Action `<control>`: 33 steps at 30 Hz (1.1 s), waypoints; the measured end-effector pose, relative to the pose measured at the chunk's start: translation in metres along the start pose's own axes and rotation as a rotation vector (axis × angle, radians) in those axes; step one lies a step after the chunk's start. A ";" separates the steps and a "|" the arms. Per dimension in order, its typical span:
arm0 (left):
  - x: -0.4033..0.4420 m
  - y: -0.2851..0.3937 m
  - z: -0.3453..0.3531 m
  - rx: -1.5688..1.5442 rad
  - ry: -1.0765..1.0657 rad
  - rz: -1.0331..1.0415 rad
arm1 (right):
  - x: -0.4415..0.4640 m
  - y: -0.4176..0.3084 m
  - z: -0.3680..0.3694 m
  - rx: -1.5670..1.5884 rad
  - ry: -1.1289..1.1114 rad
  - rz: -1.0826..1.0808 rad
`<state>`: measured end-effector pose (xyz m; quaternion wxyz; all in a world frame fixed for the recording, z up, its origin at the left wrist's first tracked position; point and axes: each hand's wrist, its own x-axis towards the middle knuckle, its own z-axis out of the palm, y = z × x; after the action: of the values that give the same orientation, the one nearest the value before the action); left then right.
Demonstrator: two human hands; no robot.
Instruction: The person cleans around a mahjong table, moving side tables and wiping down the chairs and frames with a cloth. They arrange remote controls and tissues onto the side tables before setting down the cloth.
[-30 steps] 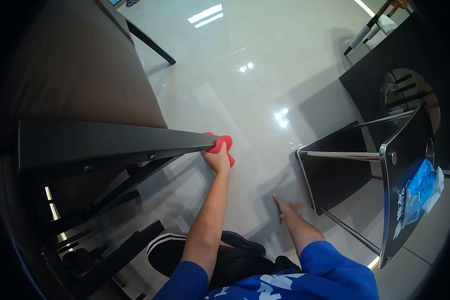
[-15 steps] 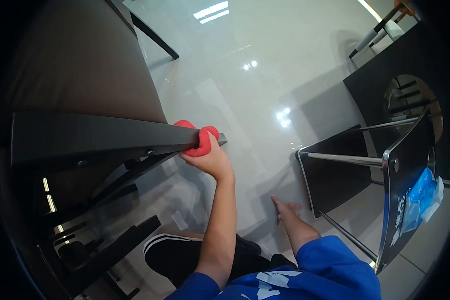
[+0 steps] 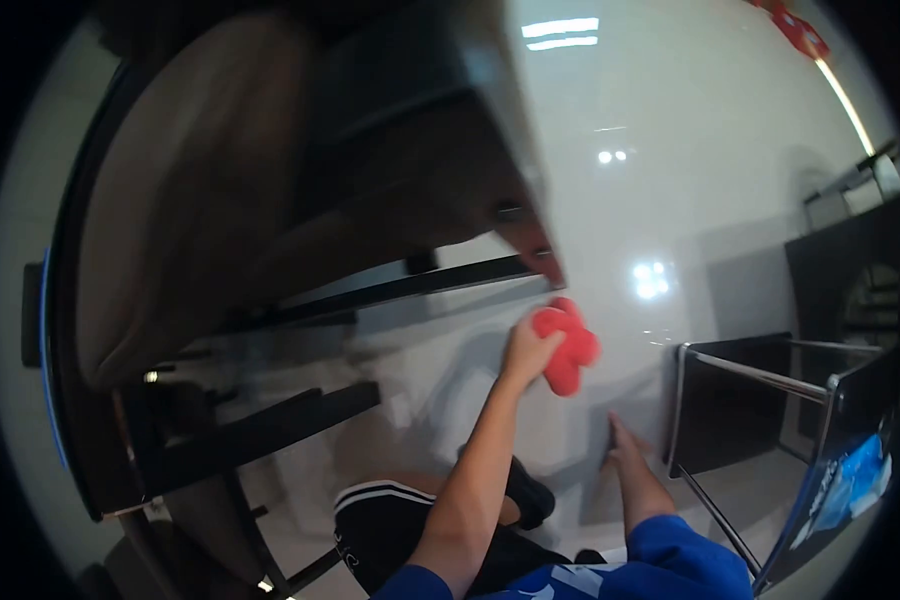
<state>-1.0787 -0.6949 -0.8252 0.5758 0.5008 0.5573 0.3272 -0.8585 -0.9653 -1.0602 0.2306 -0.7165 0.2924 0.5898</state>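
Note:
A bunched red cloth is in my left hand, whose fingers close round its left side. Hand and cloth are over the pale glossy floor, just below the end of the dark chair leg and apart from it. Farther right and lower, my right hand hangs over the floor with its fingers apart and nothing in them. The brown chair seat and its dark frame fill the upper left, partly smeared by motion.
At the right stands a black step stool with chrome bars, a blue packet on its top. A dark panel rises behind it. Dark chair parts lie at the lower left. A red object is at the top right.
My left hand and the red cloth have come off the dark bar they were wrapped round. The view has swung left, and the chair now looks tilted. My right hand stays open.

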 end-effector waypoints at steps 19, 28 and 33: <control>-0.431 0.107 -0.231 -0.707 0.288 -0.521 | -0.379 0.158 -0.058 -0.776 -0.395 -0.585; -0.540 0.339 -0.124 -0.579 -0.369 -0.471 | -0.689 0.234 -0.145 -0.015 -0.591 -0.517; -0.564 0.388 -0.041 -0.566 -0.667 -0.349 | -0.717 0.236 -0.230 0.182 -1.003 -0.302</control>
<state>-1.1413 -1.1034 -0.2779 0.8838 0.3009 0.3063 0.1859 -0.9539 -1.1864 -0.3084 0.4859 -0.3574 0.0897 0.7925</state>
